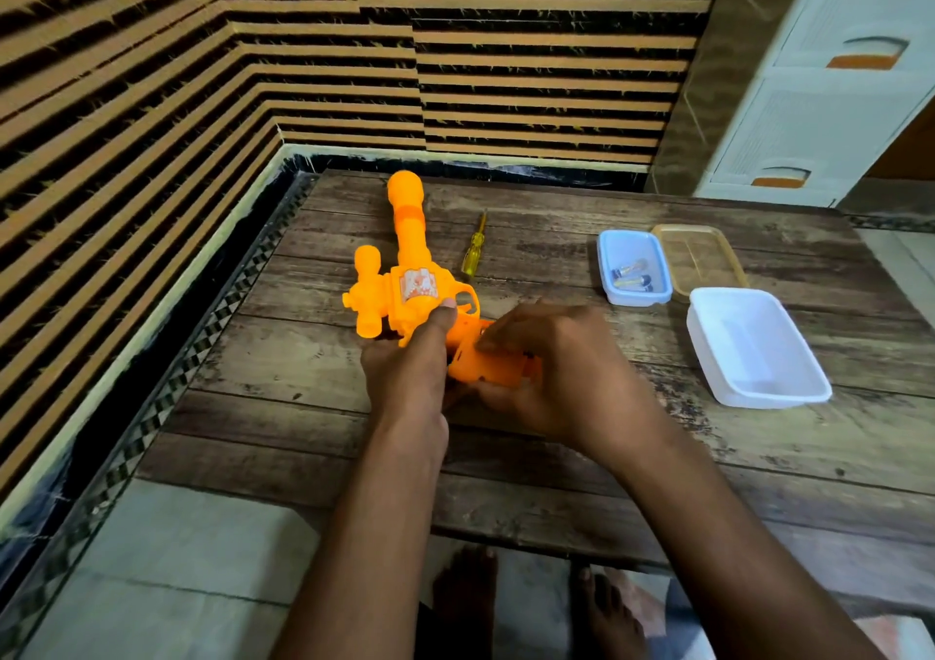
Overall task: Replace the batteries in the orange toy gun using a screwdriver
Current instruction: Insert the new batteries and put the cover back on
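Orange toy gun point(405, 275) lay on the wooden worktop point(283, 406), barrel pointing away from you. Sticker on its body carried print, too blurred to read. Your left hand point(410, 361) gripped the body, thumb pressed near the trigger guard. Your right hand point(546, 371) curled round the gun's handle. Yellow-handled screwdriver point(474, 249) lay just right of the barrel, untouched. Batteries point(630, 277) sat in the blue container point(607, 249); white tub point(708, 356) near it.

Both hands point(485, 356) on orange toy gun point(405, 275)
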Tool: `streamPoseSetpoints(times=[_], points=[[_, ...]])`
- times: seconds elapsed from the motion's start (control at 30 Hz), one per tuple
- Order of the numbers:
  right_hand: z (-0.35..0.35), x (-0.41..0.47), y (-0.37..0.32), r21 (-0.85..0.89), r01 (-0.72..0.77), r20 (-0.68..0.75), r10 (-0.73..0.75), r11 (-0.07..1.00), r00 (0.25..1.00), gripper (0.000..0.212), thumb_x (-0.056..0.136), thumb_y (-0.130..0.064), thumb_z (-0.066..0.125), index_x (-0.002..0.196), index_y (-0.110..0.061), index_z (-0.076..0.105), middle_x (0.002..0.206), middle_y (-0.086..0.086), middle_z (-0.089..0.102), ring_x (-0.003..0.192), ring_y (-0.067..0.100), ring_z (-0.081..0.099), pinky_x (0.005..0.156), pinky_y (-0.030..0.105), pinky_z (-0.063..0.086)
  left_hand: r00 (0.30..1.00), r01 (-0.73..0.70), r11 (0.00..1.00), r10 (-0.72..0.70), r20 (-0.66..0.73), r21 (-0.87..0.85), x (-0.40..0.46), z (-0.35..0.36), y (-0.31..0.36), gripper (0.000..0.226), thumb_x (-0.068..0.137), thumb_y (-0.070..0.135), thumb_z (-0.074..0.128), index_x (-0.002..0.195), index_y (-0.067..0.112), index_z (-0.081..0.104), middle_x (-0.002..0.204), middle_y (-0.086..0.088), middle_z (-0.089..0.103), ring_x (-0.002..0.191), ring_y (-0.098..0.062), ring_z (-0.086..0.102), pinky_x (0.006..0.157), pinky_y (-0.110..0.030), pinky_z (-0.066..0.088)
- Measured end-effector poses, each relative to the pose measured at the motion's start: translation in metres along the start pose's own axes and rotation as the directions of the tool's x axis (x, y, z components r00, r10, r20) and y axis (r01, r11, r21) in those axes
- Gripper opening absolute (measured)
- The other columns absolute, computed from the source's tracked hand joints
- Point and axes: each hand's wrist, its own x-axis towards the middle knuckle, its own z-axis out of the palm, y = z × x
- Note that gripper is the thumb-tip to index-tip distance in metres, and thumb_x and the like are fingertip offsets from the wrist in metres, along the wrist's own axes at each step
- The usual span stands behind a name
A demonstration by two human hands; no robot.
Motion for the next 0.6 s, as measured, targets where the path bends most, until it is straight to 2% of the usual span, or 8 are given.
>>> streamPoseSetpoints(times=[0.07, 0.13, 0.23, 0.3, 0.33, 0.43, 0.53, 0.6], points=[[0.001, -0.001, -0.001, 0.008, -0.005, 0.021, 0.004, 1.000, 1.000, 0.037, 0.069, -0.041, 0.074, 0.090, -0.012, 0.082, 0.091, 0.009, 0.077, 0.081, 0.032, 0.074, 0.069, 0.045, 0.061, 1.000, -0.002, 1.000, 0.002, 0.001, 0.003, -0.001, 0.000, 0.001, 0.042, 0.080, 0.027, 0.086, 0.119, 0.018, 0.071, 0.108, -0.006, 0.078, 0.096, -0.029, 0.075, 0.086, -0.051, 0.062], [0.001, -0.001, -0.001, 0.002, 0.023, 0.024, -0.023, 1.000, 0.999, 0.036, 0.068, -0.038, 0.075, 0.089, -0.010, 0.082, 0.092, 0.010, 0.076, 0.081, 0.033, 0.074, 0.069, 0.045, 0.061, 1.000, 0.008, 1.000, -0.008, 0.005, -0.006, -0.002, 0.000, 0.002, 0.041, 0.080, 0.026, 0.086, 0.118, 0.018, 0.071, 0.107, -0.007, 0.077, 0.097, -0.031, 0.075, 0.087, -0.053, 0.061], [-0.002, -0.003, 0.002, 0.026, 0.032, 0.008, -0.032, 0.999, 0.999, 0.033, 0.069, -0.037, 0.077, 0.090, -0.012, 0.083, 0.092, 0.007, 0.073, 0.077, 0.028, 0.072, 0.066, 0.042, 0.060, 0.999, 0.038, 0.999, -0.037, 0.031, -0.015, -0.002, -0.002, 0.003, 0.038, 0.083, 0.028, 0.084, 0.118, 0.018, 0.071, 0.107, -0.009, 0.077, 0.096, -0.031, 0.075, 0.067, -0.042, 0.064], [-0.005, -0.006, 0.005, 0.035, 0.002, 0.002, -0.002, 0.999, 1.000, 0.035, 0.070, -0.040, 0.077, 0.093, -0.014, 0.084, 0.093, 0.005, 0.073, 0.079, 0.024, 0.072, 0.068, 0.040, 0.060, 0.997, 0.055, 0.998, -0.054, 0.050, -0.019, -0.003, -0.004, 0.004, 0.035, 0.086, 0.028, 0.081, 0.118, 0.018, 0.070, 0.105, -0.011, 0.077, 0.094, -0.031, 0.076, 0.048, -0.031, 0.058], [-0.006, -0.007, 0.006, 0.040, -0.010, -0.002, 0.010, 0.999, 1.000, 0.037, 0.070, -0.041, 0.078, 0.094, -0.014, 0.084, 0.094, 0.004, 0.074, 0.080, 0.022, 0.072, 0.070, 0.039, 0.061, 0.997, 0.060, 0.998, -0.059, 0.056, -0.019, -0.004, -0.004, 0.005, 0.035, 0.087, 0.028, 0.080, 0.118, 0.017, 0.069, 0.105, -0.012, 0.077, 0.093, -0.031, 0.076, 0.044, -0.028, 0.056], [-0.006, -0.008, 0.012, 0.055, 0.001, -0.006, 0.000, 0.998, 1.000, 0.033, 0.070, -0.035, 0.084, 0.097, -0.015, 0.084, 0.098, 0.002, 0.077, 0.085, 0.019, 0.073, 0.076, 0.028, 0.058, 0.996, 0.072, 0.997, -0.071, 0.061, -0.008, -0.005, -0.004, 0.006, 0.036, 0.087, 0.029, 0.080, 0.119, 0.018, 0.068, 0.107, -0.012, 0.077, 0.092, -0.032, 0.076, 0.045, -0.029, 0.055], [-0.002, -0.007, 0.012, 0.056, 0.014, -0.008, -0.014, 0.998, 1.000, 0.031, 0.070, -0.031, 0.089, 0.096, -0.015, 0.084, 0.099, 0.001, 0.078, 0.087, 0.017, 0.073, 0.078, 0.010, 0.046, 0.996, 0.076, 0.997, -0.076, 0.050, -0.006, -0.004, -0.004, 0.006, 0.038, 0.087, 0.030, 0.080, 0.121, 0.019, 0.068, 0.109, -0.011, 0.077, 0.095, -0.032, 0.076, 0.048, -0.030, 0.057], [-0.001, -0.007, 0.012, 0.058, 0.011, -0.021, -0.009, 0.998, 1.000, 0.030, 0.070, -0.032, 0.087, 0.094, -0.014, 0.084, 0.098, 0.001, 0.079, 0.086, 0.018, 0.074, 0.078, 0.020, 0.053, 0.996, 0.075, 0.997, -0.074, 0.048, -0.009, -0.003, -0.004, 0.007, 0.037, 0.087, 0.029, 0.080, 0.120, 0.018, 0.068, 0.108, -0.012, 0.077, 0.095, -0.033, 0.076, 0.046, -0.031, 0.057]])
